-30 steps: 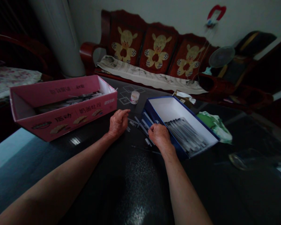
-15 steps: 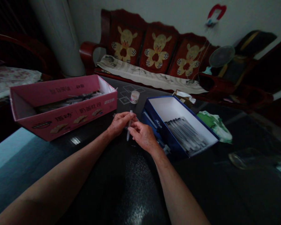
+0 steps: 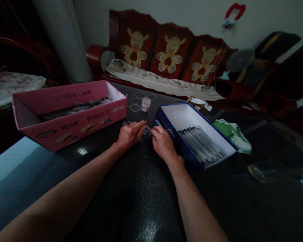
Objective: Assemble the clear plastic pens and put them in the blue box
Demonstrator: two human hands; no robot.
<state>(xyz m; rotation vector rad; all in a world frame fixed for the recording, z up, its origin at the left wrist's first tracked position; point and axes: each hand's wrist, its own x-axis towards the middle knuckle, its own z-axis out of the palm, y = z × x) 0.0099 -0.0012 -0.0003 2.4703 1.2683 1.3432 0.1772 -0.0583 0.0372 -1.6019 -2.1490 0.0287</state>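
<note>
My left hand (image 3: 131,135) is over the dark tabletop, its fingers pressed together and pointing right; what they hold, if anything, is hidden beneath them. My right hand (image 3: 163,143) is a little to the right, thumb and fingertips pinched at the end of a thin pale pen part (image 3: 148,128). More small, pale, slender pieces (image 3: 126,123) lie on the table around the left fingertips, partly covered. Close to my right hand is a blue box (image 3: 192,158) with a white inside, holding a row of pens (image 3: 200,143). A small white printed cup (image 3: 145,104) stands beyond my hands.
A long pink carton (image 3: 91,126) on the left contains loose thin pieces (image 3: 88,105). Right of the blue box lies a green and white plastic packet (image 3: 233,136). A tissue pack (image 3: 199,105) is behind that box. A wooden sofa (image 3: 98,55) stands beyond the table.
The translucent barrel that was upright between both hands no longer shows. My hands have moved apart, the right one shifting right and now pinching a thin piece.
</note>
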